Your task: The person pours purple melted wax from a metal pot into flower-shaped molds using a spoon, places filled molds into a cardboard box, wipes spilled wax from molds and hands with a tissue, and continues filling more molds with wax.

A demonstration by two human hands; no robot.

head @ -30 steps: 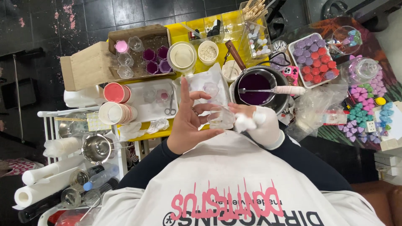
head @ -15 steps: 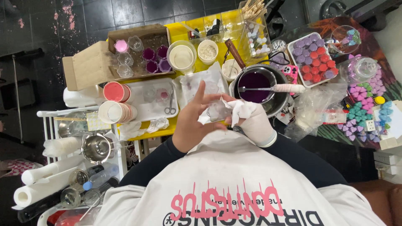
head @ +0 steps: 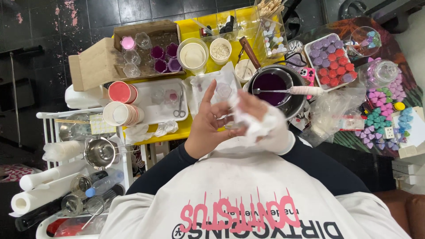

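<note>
White crumpled paper tissue covers most of the right hand, which is closed around the wad and presses it against a small clear faceted cup. The bare left hand grips that cup from the other side, thumb raised and fingers curled under it. The cup is held in the air in front of the chest, above the near edge of the yellow table, and touches nothing on the table.

Judging by this hold, the step in hand is wiping the cup, with the tissue working on its wall or rim. I cannot tell whether the tissue reaches inside.

Just beyond the hands stands a round dark metal pot of deep purple liquid with a pale-handled stirrer laid across it. To the left lies a white rectangular tray with small steel scissors on it. Behind that, an open brown cardboard box holds more small cups, some filled purple.

Going on with the wipe calls for a firm left-hand pinch while the right hand turns the tissue. It also calls for keeping both hands on the near side of the pot, since its stirrer handle juts out close to the right hand.
</note>
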